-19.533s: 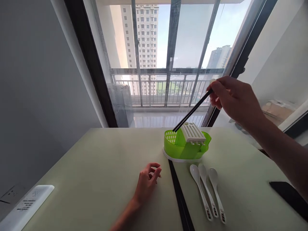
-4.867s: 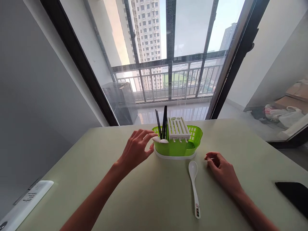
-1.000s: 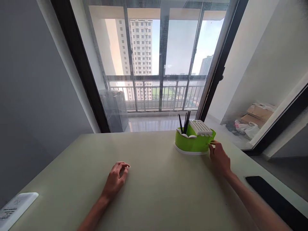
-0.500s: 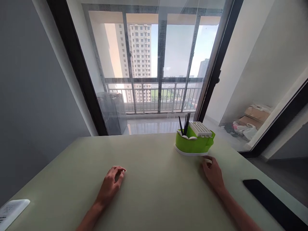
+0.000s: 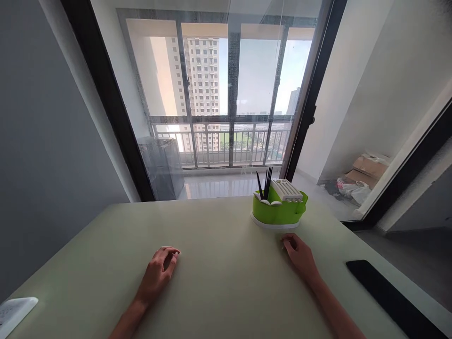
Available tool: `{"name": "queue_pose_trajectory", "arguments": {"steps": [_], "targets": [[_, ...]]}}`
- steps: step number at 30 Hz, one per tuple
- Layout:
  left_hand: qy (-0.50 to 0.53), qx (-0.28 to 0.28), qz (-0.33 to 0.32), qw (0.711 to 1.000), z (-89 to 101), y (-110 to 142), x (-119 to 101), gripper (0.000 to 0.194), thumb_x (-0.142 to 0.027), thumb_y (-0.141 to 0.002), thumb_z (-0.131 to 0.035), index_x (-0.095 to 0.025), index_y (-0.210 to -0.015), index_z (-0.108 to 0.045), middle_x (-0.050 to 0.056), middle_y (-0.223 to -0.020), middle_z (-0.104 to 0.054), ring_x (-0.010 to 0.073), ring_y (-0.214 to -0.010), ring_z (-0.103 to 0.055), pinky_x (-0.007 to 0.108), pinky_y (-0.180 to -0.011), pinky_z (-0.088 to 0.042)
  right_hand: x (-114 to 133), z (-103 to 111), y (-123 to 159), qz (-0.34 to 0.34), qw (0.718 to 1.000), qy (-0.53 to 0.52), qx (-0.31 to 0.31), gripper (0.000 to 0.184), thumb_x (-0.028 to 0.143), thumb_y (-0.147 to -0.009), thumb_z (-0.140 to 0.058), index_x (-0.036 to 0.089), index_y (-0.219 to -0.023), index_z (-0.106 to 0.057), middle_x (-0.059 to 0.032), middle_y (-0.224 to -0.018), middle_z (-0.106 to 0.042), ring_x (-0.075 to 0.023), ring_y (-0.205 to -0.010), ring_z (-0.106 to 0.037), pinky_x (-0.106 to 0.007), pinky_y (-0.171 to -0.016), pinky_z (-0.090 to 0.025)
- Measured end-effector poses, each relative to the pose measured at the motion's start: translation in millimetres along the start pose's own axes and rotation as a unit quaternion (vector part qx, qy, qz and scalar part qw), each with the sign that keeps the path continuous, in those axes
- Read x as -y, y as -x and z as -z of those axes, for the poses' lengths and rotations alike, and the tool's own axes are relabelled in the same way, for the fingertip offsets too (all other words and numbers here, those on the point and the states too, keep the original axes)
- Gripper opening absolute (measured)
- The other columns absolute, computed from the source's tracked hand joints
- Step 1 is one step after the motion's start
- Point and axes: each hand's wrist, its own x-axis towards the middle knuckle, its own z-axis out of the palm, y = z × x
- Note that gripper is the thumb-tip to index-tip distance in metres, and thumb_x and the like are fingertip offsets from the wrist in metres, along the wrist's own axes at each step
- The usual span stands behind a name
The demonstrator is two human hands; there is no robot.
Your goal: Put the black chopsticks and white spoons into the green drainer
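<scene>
My left hand (image 5: 158, 270) rests on the pale green table (image 5: 219, 292), left of the middle. Its fingers are curled, thumb and forefinger meeting at the tips; anything between them is too small to make out. On the right, my right hand (image 5: 298, 254) is just in front of the green desk organizer (image 5: 277, 214), apart from it. Thumb and fingers are bent together in a pinch, and a faint, thin bit seems to show at the tips. The organizer has a white base, a slotted white top and several thin black sticks (image 5: 267, 183) standing in it.
A long black flat object (image 5: 391, 296) lies along the right table edge. At the left front corner is a white object (image 5: 17, 313), partly cut off. Beyond the table stands a dark-framed glass door (image 5: 303, 113); cardboard boxes (image 5: 369, 169) and bags are on the floor behind it.
My right hand has drawn left and slightly nearer, away from the organizer's base, its fingers closing more. My left hand keeps its pose. The whole view has shifted slightly.
</scene>
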Motion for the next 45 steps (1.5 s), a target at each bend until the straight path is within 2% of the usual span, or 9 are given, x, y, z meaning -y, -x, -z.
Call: {"name": "queue_pose_trajectory", "arguments": {"steps": [4,19,32,45], "targets": [[-0.001,-0.002,0.000,1.000,2.0,0,-3,0.035,-0.049,-0.096,-0.047,-0.023,-0.101,-0.070,0.007,-0.108,-0.072,0.0232,-0.098,-0.069,0.032,-0.081,-0.057,1,-1,-1,0.000,1.000,-0.003,0.003,0.031,0.046,-0.083,-0.049,0.022,-0.090,-0.068,-0.0045,-0.079,-0.072,-0.0226,-0.072,-0.065,-0.035,-0.071,-0.047],[-0.006,0.010,0.017,1.000,1.5,1,-5,0.036,-0.050,-0.097,-0.046,-0.023,-0.104,-0.068,0.006,-0.109,-0.071,0.0220,-0.096,-0.069,0.028,-0.071,-0.055,5,3,2,0.001,1.000,-0.011,0.009,0.030,0.044,-0.083,-0.049,0.023,-0.088,-0.068,-0.0048,-0.081,-0.073,-0.0218,-0.070,-0.065,-0.033,-0.069,-0.048],[-0.030,0.006,-0.008,0.999,2.2,-2,-7,0.036,-0.052,-0.095,-0.047,-0.024,-0.099,-0.070,0.005,-0.107,-0.072,0.0228,-0.095,-0.069,0.031,-0.078,-0.058,13,0,1,0.001,1.000,-0.023,0.006,0.028,0.044,-0.082,-0.050,0.023,-0.085,-0.068,-0.0039,-0.077,-0.072,-0.0210,-0.066,-0.065,-0.032,-0.066,-0.049],[-0.032,0.009,-0.023,0.999,2.3,-3,-5,0.035,-0.053,-0.095,-0.050,-0.025,-0.101,-0.069,0.006,-0.109,-0.071,0.0233,-0.096,-0.069,0.033,-0.084,-0.058,17,-2,4,-0.002,1.000,-0.015,0.005,0.030,0.046,-0.083,-0.049,0.023,-0.086,-0.068,-0.0056,-0.081,-0.074,-0.0228,-0.070,-0.067,-0.034,-0.068,-0.049]]}}
